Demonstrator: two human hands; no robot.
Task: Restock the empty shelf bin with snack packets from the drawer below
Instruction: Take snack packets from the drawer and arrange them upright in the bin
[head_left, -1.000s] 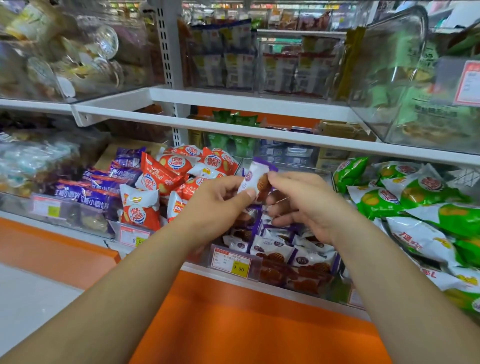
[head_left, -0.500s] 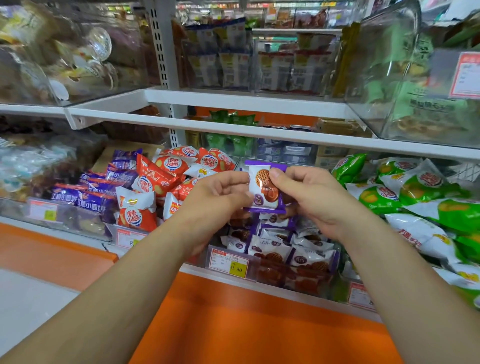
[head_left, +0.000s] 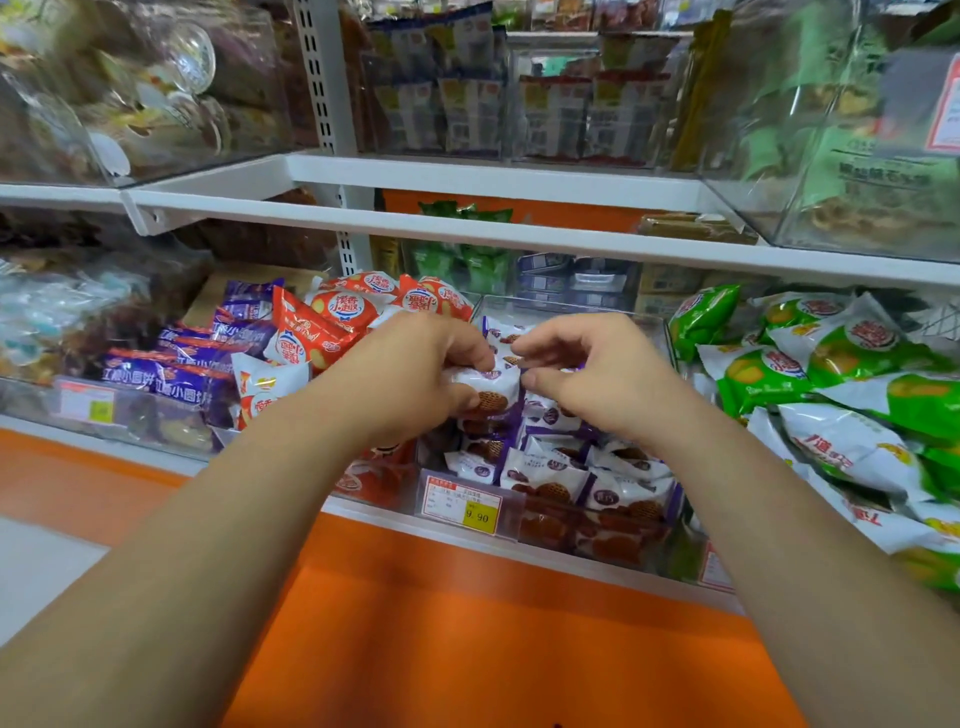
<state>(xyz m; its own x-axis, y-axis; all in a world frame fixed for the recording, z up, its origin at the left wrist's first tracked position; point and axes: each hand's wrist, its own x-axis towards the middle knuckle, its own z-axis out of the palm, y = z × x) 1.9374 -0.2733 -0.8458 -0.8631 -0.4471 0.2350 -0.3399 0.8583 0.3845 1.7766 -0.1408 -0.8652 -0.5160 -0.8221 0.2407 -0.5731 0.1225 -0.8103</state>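
the left hand (head_left: 410, 374) grips a white-and-purple snack packet (head_left: 491, 387) in curled fingers (head_left: 475, 353) above the clear bin (head_left: 571, 304). the right hand (head_left: 597, 374) curls just right of it, grip unclear. the price tag (head_left: 462, 503) reads 9.90.

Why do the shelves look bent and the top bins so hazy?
Head view: the wide lens bows the shelf; the upper clear bins show blur and pale reflections; light is even, shadows soft; the packet in the left hand is smeared; the price tag is readable.
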